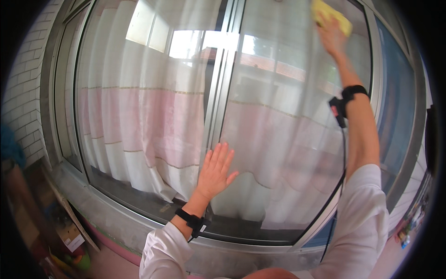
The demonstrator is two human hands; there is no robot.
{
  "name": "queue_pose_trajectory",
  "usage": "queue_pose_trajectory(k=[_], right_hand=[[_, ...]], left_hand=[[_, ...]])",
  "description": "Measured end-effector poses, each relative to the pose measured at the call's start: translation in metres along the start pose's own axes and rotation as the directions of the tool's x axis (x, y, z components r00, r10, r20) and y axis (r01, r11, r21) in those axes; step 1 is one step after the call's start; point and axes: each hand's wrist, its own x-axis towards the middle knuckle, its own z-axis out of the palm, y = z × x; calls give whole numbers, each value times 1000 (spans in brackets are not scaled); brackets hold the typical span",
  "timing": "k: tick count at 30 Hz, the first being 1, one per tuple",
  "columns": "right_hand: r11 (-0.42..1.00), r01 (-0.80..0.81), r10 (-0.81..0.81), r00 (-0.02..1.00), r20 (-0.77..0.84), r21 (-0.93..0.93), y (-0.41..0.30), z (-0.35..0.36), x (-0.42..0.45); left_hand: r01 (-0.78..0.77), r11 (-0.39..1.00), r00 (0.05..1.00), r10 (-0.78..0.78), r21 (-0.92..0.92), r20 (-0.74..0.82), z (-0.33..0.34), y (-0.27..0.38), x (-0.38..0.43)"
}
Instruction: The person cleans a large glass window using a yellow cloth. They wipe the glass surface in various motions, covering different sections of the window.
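Note:
My right hand (331,35) is raised to the upper right, holding a yellow cloth (336,15) against the right window pane (271,139). Blur softens the cloth and the fingers. Lower down, my left hand (216,171) lies flat with fingers spread, at the metal middle frame (219,87) and the edge of the right pane. Nothing is held in it. Behind the glass hang white and pink curtains (150,122), and a tiled roof and bright sky are reflected in the panes.
A grey sill (115,205) runs below the window. White brick tiles (24,90) cover the wall at left. In the lower left stand a cardboard box (68,237) and a wooden board (75,216). A black cable (343,150) hangs from my right wrist strap.

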Motion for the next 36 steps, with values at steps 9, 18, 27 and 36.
queue_pose_trajectory(k=[9,18,27,36], right_hand=[[839,-487,544,751,373,-241,129,26,-35],[975,-149,124,981,152,166,-113,10,74],[637,376,-419,902,-108,673,-291,-140,-33],[918,101,-159,979,124,384,-68,-93,-80]], left_hand=[[-3,1000,1000,3,5,-19,-1,-1,-1],[-1,1000,1000,0,-29,-28,3,1,0],[16,1000,1000,-16,20,18,-1,-8,-9],[-1,993,1000,3,119,-12,3,-14,-12]])
